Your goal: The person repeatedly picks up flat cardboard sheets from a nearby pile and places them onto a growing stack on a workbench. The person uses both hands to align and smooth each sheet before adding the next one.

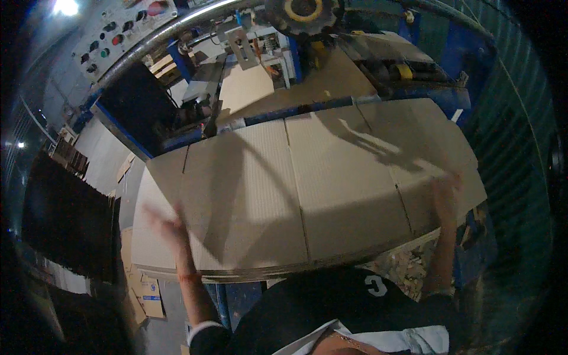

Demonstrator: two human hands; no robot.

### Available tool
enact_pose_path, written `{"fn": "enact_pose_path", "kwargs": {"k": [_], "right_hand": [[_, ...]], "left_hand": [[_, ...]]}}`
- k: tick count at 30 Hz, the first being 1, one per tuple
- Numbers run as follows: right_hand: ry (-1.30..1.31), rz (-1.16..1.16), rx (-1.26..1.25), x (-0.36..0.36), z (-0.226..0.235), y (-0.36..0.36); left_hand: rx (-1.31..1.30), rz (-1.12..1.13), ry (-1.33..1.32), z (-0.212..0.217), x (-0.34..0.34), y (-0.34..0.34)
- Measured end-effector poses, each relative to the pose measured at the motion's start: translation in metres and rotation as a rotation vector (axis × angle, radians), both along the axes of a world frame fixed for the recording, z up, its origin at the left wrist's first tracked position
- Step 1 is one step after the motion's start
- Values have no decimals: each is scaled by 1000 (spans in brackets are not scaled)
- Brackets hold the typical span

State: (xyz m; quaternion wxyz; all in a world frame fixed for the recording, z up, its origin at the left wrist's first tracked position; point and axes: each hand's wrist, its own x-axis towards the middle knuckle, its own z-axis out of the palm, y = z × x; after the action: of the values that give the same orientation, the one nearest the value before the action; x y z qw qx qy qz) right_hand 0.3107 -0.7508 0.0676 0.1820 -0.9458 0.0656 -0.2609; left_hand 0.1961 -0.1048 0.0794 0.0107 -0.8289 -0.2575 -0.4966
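Observation:
A stack of flat corrugated cardboard sheets (254, 195) lies in front of me, its top sheet slotted and creased. Over the left part of the stack is my left hand (167, 228), blurred, with thumb and fingers apart and nothing in them. My right hand (447, 195) is above the sheet's right end, also blurred, its fingers spread and holding nothing. Whether either hand touches the cardboard cannot be made out. The far edge of the top sheet meets a blue machine bar (296, 110).
Beyond the bar stands a machine with a dark toothed wheel (303, 10) and a tan sheet (247, 86) inside. A control panel (118, 35) with buttons is at upper left. Cardboard scraps (408, 263) lie below right. Green corrugated sheeting (515, 177) borders the right side.

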Motion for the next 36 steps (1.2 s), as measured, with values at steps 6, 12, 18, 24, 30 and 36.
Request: {"fn": "enact_pose_path", "kwargs": {"k": [6, 12, 18, 24, 30, 36], "right_hand": [[128, -244, -49, -43, -61, -61], [-8, -625, -230, -4, -90, -61], [-614, -297, 409, 13, -53, -56], [-637, 230, 1245, -14, 57, -28], [-343, 159, 291, -138, 77, 40], [41, 908, -411, -130, 30, 89]], "left_hand": [[-300, 581, 379, -112, -136, 87], [-491, 526, 574, -64, -123, 58], [-443, -24, -403, -22, -113, 74], [-1050, -449, -411, -16, -120, 125], [-584, -383, -94, -20, -155, 4], [-637, -780, 142, 10, -119, -105]]}}
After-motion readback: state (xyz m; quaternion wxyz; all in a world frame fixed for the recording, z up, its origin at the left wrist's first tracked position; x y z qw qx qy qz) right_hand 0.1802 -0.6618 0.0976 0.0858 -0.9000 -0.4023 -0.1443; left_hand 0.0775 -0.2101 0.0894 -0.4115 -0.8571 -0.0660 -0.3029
